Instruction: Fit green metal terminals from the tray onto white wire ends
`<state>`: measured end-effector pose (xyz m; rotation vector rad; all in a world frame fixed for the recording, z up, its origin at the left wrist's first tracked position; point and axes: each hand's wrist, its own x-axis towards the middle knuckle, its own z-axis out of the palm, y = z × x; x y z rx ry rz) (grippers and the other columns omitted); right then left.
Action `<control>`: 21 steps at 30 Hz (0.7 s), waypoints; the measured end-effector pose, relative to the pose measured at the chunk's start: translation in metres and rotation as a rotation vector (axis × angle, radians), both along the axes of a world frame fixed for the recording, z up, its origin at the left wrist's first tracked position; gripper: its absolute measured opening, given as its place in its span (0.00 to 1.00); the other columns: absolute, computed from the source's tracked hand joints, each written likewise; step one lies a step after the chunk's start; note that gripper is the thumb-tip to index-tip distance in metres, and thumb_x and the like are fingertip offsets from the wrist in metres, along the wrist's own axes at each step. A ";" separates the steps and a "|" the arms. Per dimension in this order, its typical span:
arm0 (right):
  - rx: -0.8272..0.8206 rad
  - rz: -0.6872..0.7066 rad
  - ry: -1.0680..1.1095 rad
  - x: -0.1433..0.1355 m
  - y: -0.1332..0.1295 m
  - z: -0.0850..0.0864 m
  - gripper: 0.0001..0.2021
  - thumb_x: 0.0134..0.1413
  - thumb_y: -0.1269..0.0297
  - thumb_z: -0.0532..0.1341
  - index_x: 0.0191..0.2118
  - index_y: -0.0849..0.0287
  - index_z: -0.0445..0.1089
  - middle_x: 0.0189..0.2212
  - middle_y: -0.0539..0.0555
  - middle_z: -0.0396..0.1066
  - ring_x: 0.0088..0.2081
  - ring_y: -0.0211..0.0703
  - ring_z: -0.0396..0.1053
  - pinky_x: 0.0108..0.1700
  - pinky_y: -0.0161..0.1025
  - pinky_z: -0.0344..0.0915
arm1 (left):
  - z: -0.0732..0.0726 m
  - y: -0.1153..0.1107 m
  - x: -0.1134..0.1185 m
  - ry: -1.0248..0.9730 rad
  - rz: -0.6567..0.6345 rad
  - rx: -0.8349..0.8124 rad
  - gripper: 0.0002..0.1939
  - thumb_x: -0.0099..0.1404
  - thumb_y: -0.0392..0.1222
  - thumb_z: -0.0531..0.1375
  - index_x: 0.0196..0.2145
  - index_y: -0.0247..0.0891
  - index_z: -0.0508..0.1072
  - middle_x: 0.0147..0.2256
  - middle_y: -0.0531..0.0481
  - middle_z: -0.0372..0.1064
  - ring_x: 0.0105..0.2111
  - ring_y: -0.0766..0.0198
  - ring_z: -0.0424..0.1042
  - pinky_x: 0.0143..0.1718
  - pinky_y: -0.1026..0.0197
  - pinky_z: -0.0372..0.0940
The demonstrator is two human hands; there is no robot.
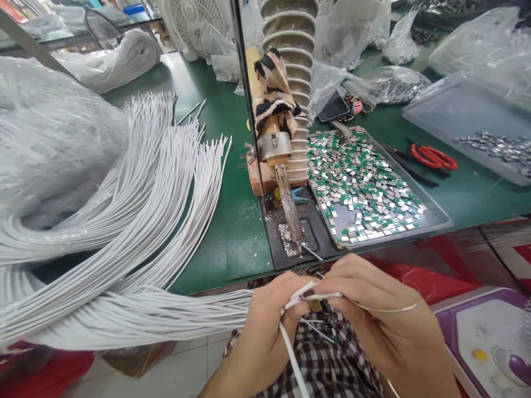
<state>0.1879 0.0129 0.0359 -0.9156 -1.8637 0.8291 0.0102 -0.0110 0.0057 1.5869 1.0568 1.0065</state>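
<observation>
Near the bottom centre, my left hand (269,315) pinches white cables (292,354), whose ends stick up between thumb and fingers. Beside it on the right, my right hand (377,309) is closed on a cable end, and a thin solder wire (390,309) curves out from its fingers. The fingertips of both hands nearly meet. Just above them hangs a soldering iron (288,204), its tip pointing down over a black tray (305,232). Bundles of white cables (166,188) lie to the left, some running down to my left hand.
A clear tray (440,218) of small green and silver connectors stands right of the iron. Red-handled pliers (433,156) lie beyond it, near another plastic tray (468,110). A ribbed hose (290,33) and a thin dark pole (244,72) rise behind. A fan (193,25) stands at the back.
</observation>
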 end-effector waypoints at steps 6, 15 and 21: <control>0.109 -0.037 -0.084 -0.004 -0.002 -0.006 0.13 0.56 0.80 0.61 0.44 0.60 0.74 0.32 0.53 0.74 0.34 0.37 0.69 0.34 0.34 0.70 | -0.004 0.001 0.007 -0.105 0.134 0.025 0.15 0.72 0.49 0.54 0.35 0.39 0.76 0.29 0.49 0.69 0.29 0.62 0.65 0.31 0.63 0.60; -0.025 -0.116 0.098 -0.015 0.005 -0.006 0.09 0.53 0.78 0.63 0.35 0.56 0.76 0.28 0.50 0.77 0.28 0.36 0.74 0.29 0.32 0.71 | 0.001 0.004 0.004 -0.080 0.228 -0.004 0.12 0.69 0.41 0.58 0.28 0.37 0.73 0.25 0.52 0.62 0.26 0.65 0.62 0.28 0.63 0.57; -0.173 -0.067 0.113 -0.014 0.008 -0.006 0.09 0.55 0.77 0.61 0.33 0.56 0.76 0.26 0.49 0.76 0.26 0.36 0.71 0.26 0.30 0.67 | 0.001 0.009 0.003 -0.062 0.221 0.045 0.10 0.68 0.40 0.61 0.29 0.37 0.75 0.26 0.52 0.65 0.27 0.65 0.65 0.28 0.64 0.58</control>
